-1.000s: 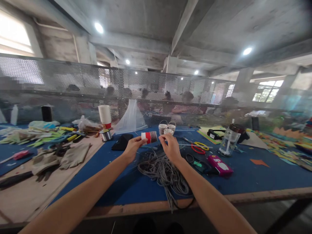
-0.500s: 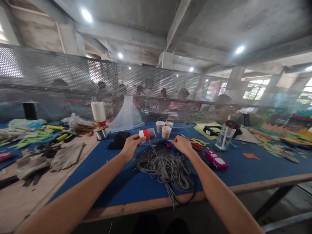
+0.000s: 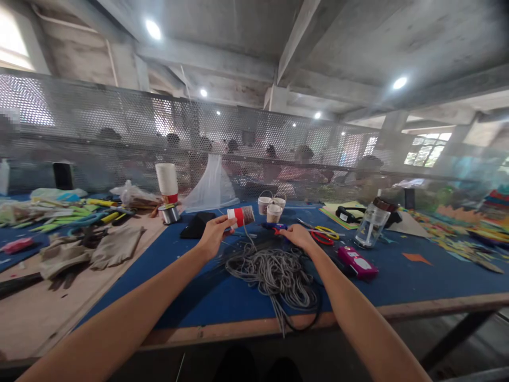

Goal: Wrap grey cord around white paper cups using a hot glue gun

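My left hand [image 3: 214, 234] is closed round a paper cup [image 3: 235, 216] lying on its side in the air, its base end wrapped in grey cord and a red band showing. From the cup a strand runs down to a loose heap of grey cord [image 3: 278, 276] on the blue table mat. My right hand [image 3: 299, 235] grips a blue glue gun [image 3: 275, 227] with red on it, its nose towards the cup but apart from it. Behind stand three small cord-wrapped cups [image 3: 273, 211] with handles. Scissors with yellow and red handles [image 3: 326, 233] lie beside my right hand.
Left of the mat are a stack of paper cups [image 3: 166, 179], a wire spool [image 3: 170, 214], a black phone-like object [image 3: 195, 225] and work gloves [image 3: 115, 248]. On the right are a purple box [image 3: 358, 263] and a clear bottle [image 3: 371, 225]. A perforated screen [image 3: 135, 127] stands behind.
The glue gun has come up and its nose now points left towards the cup. My left hand still holds the cup. The view has shifted slightly to the left.
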